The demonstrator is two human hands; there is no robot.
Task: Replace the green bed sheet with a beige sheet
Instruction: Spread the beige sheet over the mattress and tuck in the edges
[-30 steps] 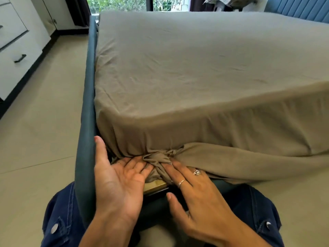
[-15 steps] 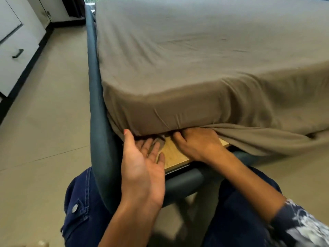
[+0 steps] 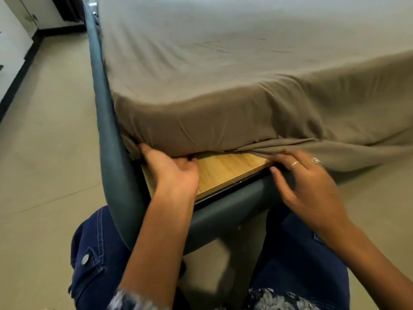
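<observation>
The beige sheet (image 3: 223, 63) covers the mattress. At the near corner, left hand (image 3: 172, 168) fingers curl under its tucked hem at 9 o'clock. Right hand (image 3: 306, 180), fingers extended, presses loose fabric at 3 o'clock. Risk: uneven pull untucks the corner, exposing more wooden base (image 3: 223, 168).

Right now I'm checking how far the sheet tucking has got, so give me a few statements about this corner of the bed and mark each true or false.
1. The beige sheet covers the top of the mattress. True.
2. A wooden board shows under the mattress corner. True.
3. The left hand rests flat on the floor. False: it is at the mattress corner, fingers pushed in under the sheet.
4. The right hand wears no rings. False: two rings show on its fingers.
5. Loose sheet hangs over the bed frame beyond the right hand. True.
</observation>
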